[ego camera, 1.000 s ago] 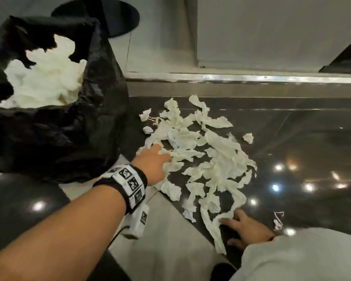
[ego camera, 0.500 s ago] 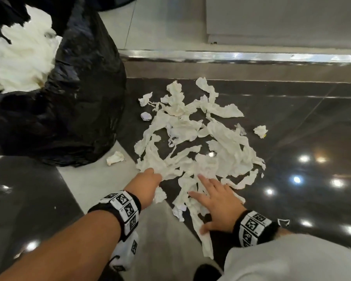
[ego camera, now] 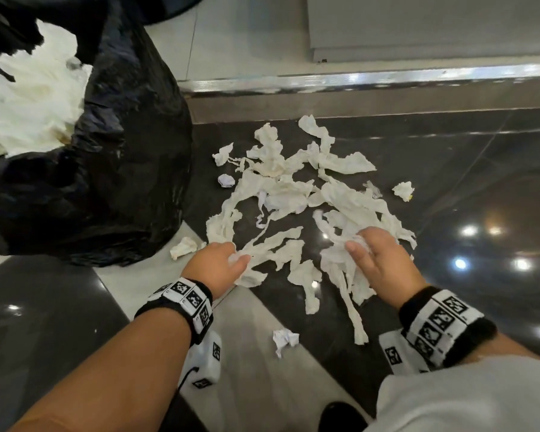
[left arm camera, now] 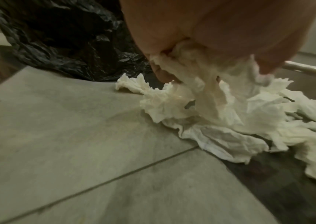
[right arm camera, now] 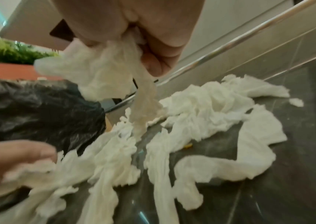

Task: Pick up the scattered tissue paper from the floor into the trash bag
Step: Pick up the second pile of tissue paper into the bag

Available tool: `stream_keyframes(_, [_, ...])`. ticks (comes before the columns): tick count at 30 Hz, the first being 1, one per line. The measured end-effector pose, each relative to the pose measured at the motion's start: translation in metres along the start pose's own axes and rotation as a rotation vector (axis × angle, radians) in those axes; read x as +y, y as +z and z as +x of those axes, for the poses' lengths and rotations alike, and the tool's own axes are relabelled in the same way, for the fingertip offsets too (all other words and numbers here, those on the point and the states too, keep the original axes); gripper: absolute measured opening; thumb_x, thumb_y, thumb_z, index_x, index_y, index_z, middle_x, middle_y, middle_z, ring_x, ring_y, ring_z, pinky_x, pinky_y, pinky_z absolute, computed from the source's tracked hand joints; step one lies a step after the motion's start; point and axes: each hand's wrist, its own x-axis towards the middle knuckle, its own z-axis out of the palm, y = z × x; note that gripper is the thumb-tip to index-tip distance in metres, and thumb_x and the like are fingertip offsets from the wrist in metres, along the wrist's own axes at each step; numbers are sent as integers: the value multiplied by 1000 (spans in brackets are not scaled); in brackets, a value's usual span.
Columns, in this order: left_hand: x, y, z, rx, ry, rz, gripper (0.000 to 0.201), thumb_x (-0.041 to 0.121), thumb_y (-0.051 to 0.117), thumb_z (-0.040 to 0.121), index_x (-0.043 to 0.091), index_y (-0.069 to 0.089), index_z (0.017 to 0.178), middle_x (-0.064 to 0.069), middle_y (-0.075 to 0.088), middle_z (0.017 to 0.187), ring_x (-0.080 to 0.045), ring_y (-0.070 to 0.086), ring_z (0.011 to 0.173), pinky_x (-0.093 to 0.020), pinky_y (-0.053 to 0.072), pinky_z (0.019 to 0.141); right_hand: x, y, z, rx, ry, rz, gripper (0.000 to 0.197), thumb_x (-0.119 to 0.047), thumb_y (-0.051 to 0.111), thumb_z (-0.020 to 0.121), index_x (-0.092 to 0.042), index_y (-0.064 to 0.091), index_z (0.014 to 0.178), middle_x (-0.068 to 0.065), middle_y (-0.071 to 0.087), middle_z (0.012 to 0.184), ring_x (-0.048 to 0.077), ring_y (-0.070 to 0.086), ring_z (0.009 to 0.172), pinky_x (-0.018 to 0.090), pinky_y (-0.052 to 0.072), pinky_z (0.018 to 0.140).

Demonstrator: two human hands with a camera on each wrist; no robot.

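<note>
risk note: strips trailing out of both grips before they reach the bag

the trash bag [ego camera: 131, 169] stands at the far left, black, its mouth up and already heaped with white tissue. the tissue paper [ego camera: 296, 198] is strewn over the dark floor [ego camera: 480, 188] between the bag and you, in long torn strips tangled over one another.

your left hand [ego camera: 217, 263] has its fingers curled round a bunch at the near-left edge of the pile. your right hand [ego camera: 378, 260] has bunched a wad at the near-right edge; the right wrist view shows one strip hanging from that hold down to the floor.

likely failures, biggest first:
- strips are interlaced, so lifting may drag half the pile, then shed it short of the bag.
- the bag looks nearly full; a loose handful could slide back off the heap.
- thin paper may tear under a pull, leaving more fragments.
- small stray wads, one near the bag's foot [ego camera: 184, 247], one close to you [ego camera: 285, 338], one far right [ego camera: 403, 190], are easy to miss.
</note>
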Motion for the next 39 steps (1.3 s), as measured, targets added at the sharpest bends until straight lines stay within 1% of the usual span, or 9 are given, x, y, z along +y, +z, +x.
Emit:
stream_keyframes(5, [-4,-2,14,-1,59,190,21,15,54,84,3,63,99,-13,54,111,-32,53,105,-35,44,89,-1,-19,-21,176,180,-35,34,-22,74,78,-19,47,58,-5,46,68,20,48,77,26,34,72])
stream_keyframes(10, [20,21,-11,-123,466,313,26,2,46,83,9,58,105,-9,52,113,-29,55,100,-38,50,80,32,-30,-50,274,480,-178,25,3,58,80,-5,60,104,14,53,121,33,49,115,39,38,99])
stream_keyframes(15, [49,55,-55,-375,685,277,44,37,49,90,30,33,131,-12,40,122,-32,52,100,-42,49,79,67,11,-81,3,876,-372,52,-37,57,89,-37,37,137,14,9,157,51,24,134,60,25,108])
stream_keyframes(18, [49,73,-65,-498,767,416,41,27,47,93,29,37,133,-19,39,121,-40,53,99,-45,48,77,73,37,-88,-98,897,-378,57,-42,56,89,-35,33,141,16,20,152,51,28,131,58,29,108])
stream_keyframes(23, [33,68,-52,-477,649,440,26,0,45,88,8,45,113,-20,48,110,-40,55,97,-44,45,72,69,48,-83,-43,505,-256,25,-2,55,88,-12,65,109,13,54,117,37,56,107,38,43,95])
stream_keyframes(26, [24,42,-33,-350,487,238,22,4,44,88,7,44,110,-18,55,106,-35,56,96,-35,38,72,47,42,-61,-17,493,-62,6,-19,57,91,-15,62,92,3,61,94,28,61,94,32,46,78])
stream_keyframes(29, [12,10,-17,-95,246,-12,20,17,46,90,10,45,109,-14,59,92,-34,59,91,-33,40,72,22,39,-38,-83,361,-84,27,-45,62,84,-25,55,99,-9,58,94,17,60,84,29,50,68])
stream_keyframes(34, [-29,-5,-5,111,-71,-279,65,55,65,77,22,38,125,-8,58,112,-28,57,104,-33,44,85,33,69,-36,-478,92,-625,90,-86,34,60,-47,23,140,3,30,142,25,44,121,39,47,98])
stream_keyframes(39, [-60,7,15,19,-297,-90,124,68,71,60,29,-7,148,-22,39,137,-36,48,121,-41,41,103,55,78,-30,-271,-46,-452,18,-26,67,83,-18,66,99,9,65,98,33,64,87,38,53,73])
